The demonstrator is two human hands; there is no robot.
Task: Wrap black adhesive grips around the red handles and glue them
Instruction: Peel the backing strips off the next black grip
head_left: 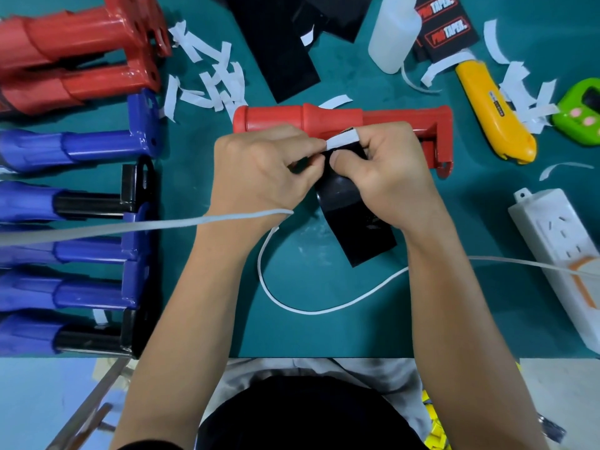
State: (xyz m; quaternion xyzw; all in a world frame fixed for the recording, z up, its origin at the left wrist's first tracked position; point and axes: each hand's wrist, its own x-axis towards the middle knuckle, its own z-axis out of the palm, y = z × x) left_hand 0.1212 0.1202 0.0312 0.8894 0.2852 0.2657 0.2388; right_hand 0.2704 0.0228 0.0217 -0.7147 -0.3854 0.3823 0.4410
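Observation:
A red handle (328, 120) lies crosswise on the green mat, just beyond my hands. A black adhesive grip (360, 228) hangs toward me from both hands over the mat. My left hand (259, 170) pinches the grip's upper edge. My right hand (386, 170) pinches the same end, with a white backing strip (342, 139) lifted between its fingers. Two more red handles (81, 56) lie at the far left. Black grip sheets (285, 43) lie at the back centre beside a white glue bottle (394, 34).
Blue and black handles (74, 222) lie in a row along the left. White backing scraps (211, 79) litter the mat. A yellow utility knife (493, 112), a green device (581, 112) and a white power strip (558, 258) sit at the right. A white cable (292, 303) loops near the front.

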